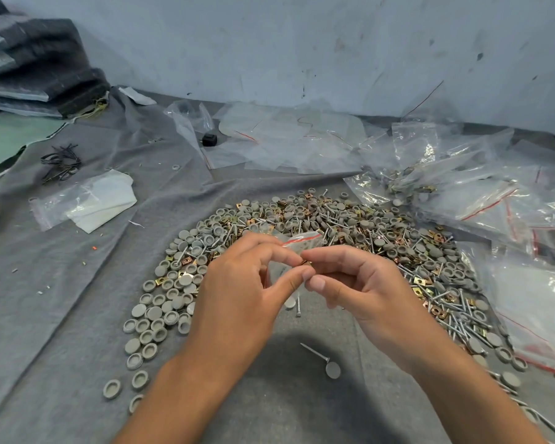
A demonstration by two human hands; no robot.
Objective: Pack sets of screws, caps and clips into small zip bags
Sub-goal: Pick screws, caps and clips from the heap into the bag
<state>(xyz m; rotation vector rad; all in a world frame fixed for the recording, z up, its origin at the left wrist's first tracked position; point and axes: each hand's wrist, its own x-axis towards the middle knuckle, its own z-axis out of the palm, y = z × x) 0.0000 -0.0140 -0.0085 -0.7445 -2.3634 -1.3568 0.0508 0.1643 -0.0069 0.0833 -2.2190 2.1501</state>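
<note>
Brass clip (pixel 305 262) btwn fingers (pixel 297 278), zip bag (pixel 298 241).

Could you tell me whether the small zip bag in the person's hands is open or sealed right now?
Cannot tell. The left hand and right hand pinch the small zip bag together, hiding most of it; only its red-striped top shows.

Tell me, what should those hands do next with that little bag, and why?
Probably push the clip into the bag. The left hand holds the bag by its mouth and the right hand pinches a brass-coloured clip right at it, not yet inside.
</note>
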